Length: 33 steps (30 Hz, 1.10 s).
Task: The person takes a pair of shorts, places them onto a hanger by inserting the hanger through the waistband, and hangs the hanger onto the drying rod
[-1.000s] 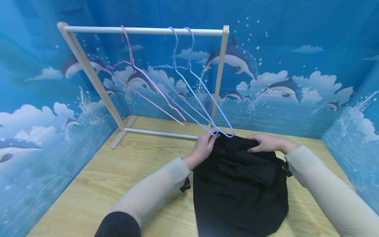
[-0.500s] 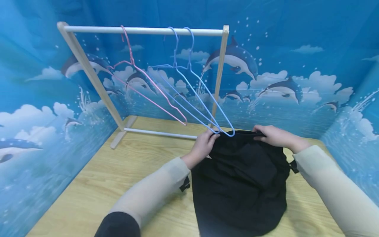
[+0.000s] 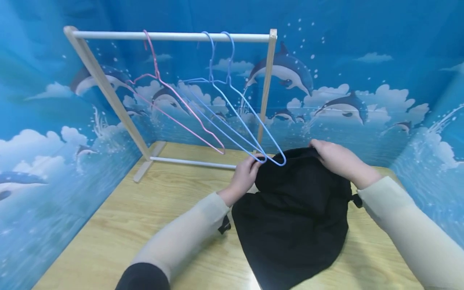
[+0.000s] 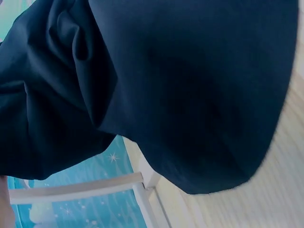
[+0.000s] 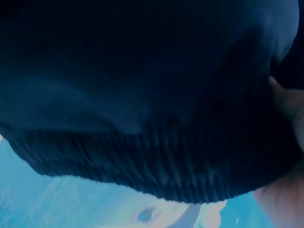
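Note:
A black cloth garment [image 3: 297, 217] lies partly on the table, its upper part lifted. My left hand [image 3: 243, 179] pinches its top left edge, close under the lower corners of two blue hangers [image 3: 237, 114]. At the top right edge my right hand [image 3: 338, 161] grips the cloth, its fingertips hidden behind the fabric. The right wrist view has a gathered, elastic-looking edge [image 5: 156, 166] with fingers [image 5: 288, 102] at its right end. In the left wrist view, the cloth [image 4: 190, 95] hangs in folds and hides most of the hand.
A pink hanger [image 3: 192, 112] hangs with the blue ones from the white rail [image 3: 116, 35] of a wooden rack [image 3: 108, 92]. Dark straps [image 3: 224, 224] stick out at the garment's sides. Wood-look tabletop [image 3: 163, 201] meets blue dolphin-print walls [image 3: 362, 60].
My right hand has shifted from the top of the cloth to its upper right edge and raised it. The left hand keeps its hold. The garment's lower part has drawn upward.

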{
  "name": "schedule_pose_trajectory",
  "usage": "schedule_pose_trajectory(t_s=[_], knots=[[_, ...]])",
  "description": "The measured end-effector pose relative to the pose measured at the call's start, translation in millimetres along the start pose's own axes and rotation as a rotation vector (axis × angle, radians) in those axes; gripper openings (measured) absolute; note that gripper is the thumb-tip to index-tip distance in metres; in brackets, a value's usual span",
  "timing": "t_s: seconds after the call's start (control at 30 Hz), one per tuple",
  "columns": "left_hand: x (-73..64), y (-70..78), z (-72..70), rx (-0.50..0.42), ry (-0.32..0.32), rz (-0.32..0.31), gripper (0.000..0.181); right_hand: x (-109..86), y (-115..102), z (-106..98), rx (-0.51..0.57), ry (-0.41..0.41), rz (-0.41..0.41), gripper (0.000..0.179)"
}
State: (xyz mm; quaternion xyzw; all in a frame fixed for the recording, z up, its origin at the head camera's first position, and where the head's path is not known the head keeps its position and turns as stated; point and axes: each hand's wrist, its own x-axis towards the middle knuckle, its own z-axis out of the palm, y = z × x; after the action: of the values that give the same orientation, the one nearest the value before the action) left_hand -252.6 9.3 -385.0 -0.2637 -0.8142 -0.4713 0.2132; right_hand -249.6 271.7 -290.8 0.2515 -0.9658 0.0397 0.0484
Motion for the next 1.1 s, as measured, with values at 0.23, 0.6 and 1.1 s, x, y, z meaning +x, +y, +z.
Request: schedule_pose_trajectory(t_s=[0.23, 0.6, 1.1], knots=[[-6.4, -8.4, -10.3, -0.016, -0.018, -0.048, 0.02, -15.0, -23, 32, -0.094, 0.143, -0.019, 0.017], [-14.4, -19.3, -19.3, -0.03, -0.004, -0.082, 0.019, -29.1, -45, 72, 0.012, 0.204, -0.03, 0.015], [-17.5, -30.1, -23.3, -0.102, -0.036, -0.001, 0.02, -42.4, -13, 65, 0.131, -0.002, -0.067, 0.079]])
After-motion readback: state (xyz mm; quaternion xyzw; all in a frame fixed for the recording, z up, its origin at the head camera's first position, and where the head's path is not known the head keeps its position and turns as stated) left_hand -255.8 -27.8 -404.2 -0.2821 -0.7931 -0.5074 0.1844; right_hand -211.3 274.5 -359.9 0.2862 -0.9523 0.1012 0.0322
